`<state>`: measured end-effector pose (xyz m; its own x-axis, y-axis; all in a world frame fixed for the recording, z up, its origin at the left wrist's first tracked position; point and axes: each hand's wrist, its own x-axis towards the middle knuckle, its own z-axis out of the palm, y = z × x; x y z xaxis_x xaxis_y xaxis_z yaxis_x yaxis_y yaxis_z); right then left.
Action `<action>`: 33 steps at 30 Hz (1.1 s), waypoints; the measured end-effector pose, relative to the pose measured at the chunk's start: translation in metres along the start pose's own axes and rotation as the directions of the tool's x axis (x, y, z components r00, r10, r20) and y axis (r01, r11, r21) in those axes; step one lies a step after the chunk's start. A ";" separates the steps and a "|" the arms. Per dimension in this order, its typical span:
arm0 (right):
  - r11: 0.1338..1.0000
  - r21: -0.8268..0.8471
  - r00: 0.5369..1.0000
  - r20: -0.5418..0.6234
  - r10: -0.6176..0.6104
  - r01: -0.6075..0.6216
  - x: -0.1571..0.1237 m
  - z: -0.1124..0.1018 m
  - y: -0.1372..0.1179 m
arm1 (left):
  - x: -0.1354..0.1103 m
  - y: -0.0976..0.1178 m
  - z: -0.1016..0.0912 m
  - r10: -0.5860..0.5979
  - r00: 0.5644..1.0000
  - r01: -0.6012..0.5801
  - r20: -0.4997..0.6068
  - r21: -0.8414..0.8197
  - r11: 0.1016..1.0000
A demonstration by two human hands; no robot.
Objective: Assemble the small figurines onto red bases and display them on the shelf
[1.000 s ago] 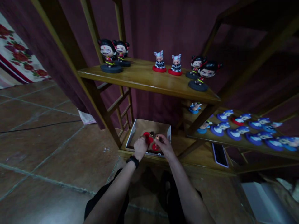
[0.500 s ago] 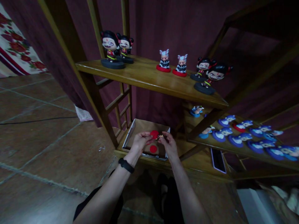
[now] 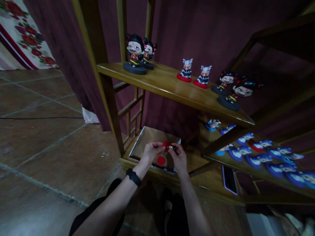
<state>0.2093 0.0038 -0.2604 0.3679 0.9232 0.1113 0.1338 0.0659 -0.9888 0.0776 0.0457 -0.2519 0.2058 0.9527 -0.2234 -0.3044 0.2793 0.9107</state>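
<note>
Over an open cardboard box (image 3: pixel 155 133), my left hand (image 3: pixel 150 151) pinches a red round base (image 3: pixel 166 144). My right hand (image 3: pixel 179 156) grips a small dark figurine (image 3: pixel 171 147) with a pale part, held up against the red base. Whether the two pieces are joined I cannot tell. A second red disc (image 3: pixel 161 160) lies in the box below my hands.
Above, a wooden shelf (image 3: pixel 169 93) carries several black-haired figurines (image 3: pixel 135 52) and two white-haired figurines (image 3: pixel 186 68) on red bases. Several blue-based figurines (image 3: pixel 240 153) stand on the lower right shelf. A phone (image 3: pixel 229 179) lies right of the box. A shelf post (image 3: pixel 108 108) rises at left.
The figurine and the red base have come closer together between my hands, and both have turned. The camera view has shifted and tilted slightly.
</note>
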 end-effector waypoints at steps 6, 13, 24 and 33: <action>0.996 -0.080 1.000 -0.002 -0.030 0.030 0.002 0.001 0.002 | 0.004 0.002 -0.002 0.006 1.000 -0.006 -0.028 -0.005 1.000; 0.985 -0.149 0.996 -0.002 -0.088 0.086 -0.001 0.005 -0.002 | 0.002 0.004 -0.001 0.061 0.998 -0.060 -0.019 0.040 0.997; 0.886 -0.392 0.967 0.046 -0.251 0.249 -0.008 0.003 -0.014 | -0.002 0.008 0.005 0.195 0.981 -0.192 0.007 0.213 0.958; 0.939 -0.311 0.984 -0.053 -0.169 0.145 -0.004 0.005 0.000 | 0.004 -0.005 0.006 0.252 0.966 -0.259 0.061 0.291 0.921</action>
<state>0.2036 0.0021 -0.2614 0.3881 0.8774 0.2821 0.4650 0.0779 -0.8819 0.0857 0.0479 -0.2550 0.1792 0.9832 0.0351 -0.0634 -0.0241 0.9977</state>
